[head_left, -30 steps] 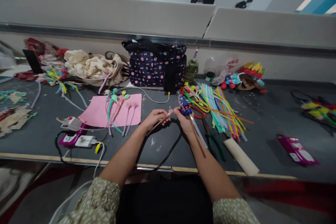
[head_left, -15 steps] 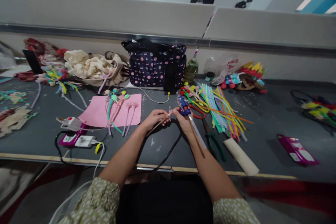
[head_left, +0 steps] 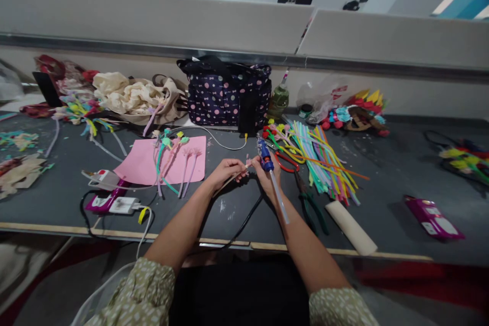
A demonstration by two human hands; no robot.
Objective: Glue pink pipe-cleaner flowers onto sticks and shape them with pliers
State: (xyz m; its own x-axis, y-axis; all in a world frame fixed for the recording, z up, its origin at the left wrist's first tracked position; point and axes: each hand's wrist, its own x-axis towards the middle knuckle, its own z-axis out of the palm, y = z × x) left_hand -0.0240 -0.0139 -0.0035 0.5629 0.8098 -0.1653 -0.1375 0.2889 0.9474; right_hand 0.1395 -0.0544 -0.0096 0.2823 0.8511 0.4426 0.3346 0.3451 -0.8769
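1. Left hand (head_left: 228, 172) is closed, its fingers pinching a thin pale beige stem (head_left: 225, 183) topped by a small pink tufted head (head_left: 248, 161).
2. Right hand (head_left: 269, 177) is curled around a blue plastic glue gun (head_left: 265, 155); its fingertips also meet the tufted head, though whether they squeeze it cannot be told.
3. Held above the dark grey tabletop (head_left: 382, 173), that head lies between both hands; take it as the clock's centre, twelve pointing away from the person.
4. A translucent glue stick (head_left: 279, 196) juts from the gun toward five o'clock, over the right forearm.
5. At nine o'clock lies a pink paper sheet (head_left: 139, 163) bearing fuzzy flower stems (head_left: 193, 168).
6. At three o'clock, red tool handles (head_left: 287, 167) lie near the right hand, beside a multicoloured bundle of fuzzy sticks (head_left: 324, 163).
7. At four o'clock rest dark-green-handled pliers (head_left: 319, 214), then a cream cylindrical roll (head_left: 351, 228).
8. Just left of twelve stands a navy dotted fabric bag (head_left: 216, 94); at one, a greenish bottle (head_left: 280, 98).
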